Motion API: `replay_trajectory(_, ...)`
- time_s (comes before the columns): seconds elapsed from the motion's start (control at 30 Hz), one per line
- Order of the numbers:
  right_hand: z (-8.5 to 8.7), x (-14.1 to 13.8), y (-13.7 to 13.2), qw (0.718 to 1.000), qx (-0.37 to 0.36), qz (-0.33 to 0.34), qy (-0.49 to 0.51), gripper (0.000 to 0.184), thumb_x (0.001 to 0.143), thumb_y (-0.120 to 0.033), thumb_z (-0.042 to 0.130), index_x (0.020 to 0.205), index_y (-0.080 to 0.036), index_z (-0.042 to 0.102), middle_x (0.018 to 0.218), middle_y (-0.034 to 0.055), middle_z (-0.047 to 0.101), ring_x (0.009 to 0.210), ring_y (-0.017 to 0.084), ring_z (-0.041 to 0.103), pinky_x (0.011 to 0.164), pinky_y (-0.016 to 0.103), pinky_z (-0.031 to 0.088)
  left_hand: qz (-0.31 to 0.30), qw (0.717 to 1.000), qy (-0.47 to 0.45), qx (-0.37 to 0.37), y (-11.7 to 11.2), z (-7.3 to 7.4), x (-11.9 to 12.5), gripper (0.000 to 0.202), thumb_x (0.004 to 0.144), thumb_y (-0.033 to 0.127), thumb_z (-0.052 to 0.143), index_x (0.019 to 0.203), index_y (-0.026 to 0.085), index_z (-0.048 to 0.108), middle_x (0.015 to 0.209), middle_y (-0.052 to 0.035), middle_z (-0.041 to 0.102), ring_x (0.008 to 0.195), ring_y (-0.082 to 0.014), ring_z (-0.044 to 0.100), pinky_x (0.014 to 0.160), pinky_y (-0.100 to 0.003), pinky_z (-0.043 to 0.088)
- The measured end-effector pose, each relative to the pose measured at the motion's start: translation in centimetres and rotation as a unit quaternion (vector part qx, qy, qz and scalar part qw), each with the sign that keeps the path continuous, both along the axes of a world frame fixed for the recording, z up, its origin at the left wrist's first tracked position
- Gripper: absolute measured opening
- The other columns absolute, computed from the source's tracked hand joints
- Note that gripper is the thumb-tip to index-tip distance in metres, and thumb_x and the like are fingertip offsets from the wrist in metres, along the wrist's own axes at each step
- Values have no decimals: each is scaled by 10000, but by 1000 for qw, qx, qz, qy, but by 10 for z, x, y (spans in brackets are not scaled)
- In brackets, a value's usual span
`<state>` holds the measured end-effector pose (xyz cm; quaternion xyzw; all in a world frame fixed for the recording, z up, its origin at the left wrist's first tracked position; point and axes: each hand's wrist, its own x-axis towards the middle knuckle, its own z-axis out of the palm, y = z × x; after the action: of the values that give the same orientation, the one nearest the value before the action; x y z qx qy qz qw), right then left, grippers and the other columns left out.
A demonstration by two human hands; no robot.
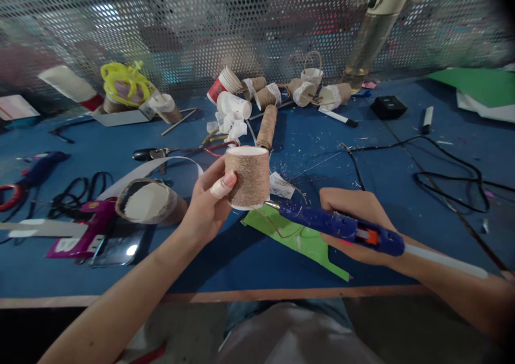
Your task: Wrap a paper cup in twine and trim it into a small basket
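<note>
My left hand (213, 203) grips a paper cup (247, 179) wrapped in brown twine, its white rim and white base edge showing. A bandage goes round the thumb of that hand. In my right hand (358, 219) is a blue hot glue gun (322, 221) with a white glue stick jutting from its back end. The gun's metal nozzle is at the lower right edge of the cup; whether it touches cannot be made out. Under the gun lies a green paper sheet (298, 240). Behind the cup rests a roll of twine (267, 128).
On the left are a purple glue gun (84, 230), a phone (118, 246) and a twine-trimmed cup (173, 205). Several twine-wrapped cups (267, 96) lie along the back, near a tall bottle (370, 36). A black cable (450, 176) loops across the right side.
</note>
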<state>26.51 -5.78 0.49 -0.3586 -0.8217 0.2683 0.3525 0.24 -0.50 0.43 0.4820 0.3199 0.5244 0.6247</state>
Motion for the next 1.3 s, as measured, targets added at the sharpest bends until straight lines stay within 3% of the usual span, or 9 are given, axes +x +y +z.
replay_trajectory(0.2,-2,-1,-3,1000,19,-10,-22,334,781,-163,657,765,-246,333,681,-54,394,548,106,350,509,266,257,-2,1000,10,29,-1,0,2,360,809,432,800,1082,203,750,1179,-86,730,1172,-293,655,982,-370,532)
replay_trajectory(0.4,1,0,1,1000,21,-7,-2,315,782,-177,663,745,-242,357,665,-51,405,545,103,367,515,259,275,-5,1000,-8,0,-2,3,0,428,846,409,745,1220,204,712,1209,-104,723,1187,-309,644,996,-404,531)
replay_trajectory(0.5,-2,1,2,1000,6,-15,9,286,791,-190,650,739,-241,372,665,-48,418,556,108,378,528,263,287,0,1000,-10,-8,0,2,0,472,830,397,753,1255,198,697,1224,-102,713,1158,-292,652,951,-369,548)
replay_trajectory(0.7,-6,-1,1,1000,0,-3,11,267,792,-196,633,746,-239,374,673,-45,433,569,111,385,540,266,296,26,999,14,18,2,-1,-1,442,892,314,698,1330,329,639,1218,-12,708,1023,-200,684,802,-252,559)
replay_trajectory(1.0,-5,-2,1,1000,-7,-17,23,283,795,-144,628,719,-231,370,655,-59,412,556,94,380,530,255,293,1,999,36,2,1,-1,-3,438,862,367,753,1270,302,608,1187,-65,708,928,-228,716,770,-313,586)
replay_trajectory(1.3,-4,3,4,998,-52,-30,27,269,811,-133,615,697,-221,389,628,-64,411,542,85,388,529,262,296,13,1000,26,-7,4,1,-4,468,840,450,767,1252,293,609,1157,-71,702,965,-248,704,785,-350,608)
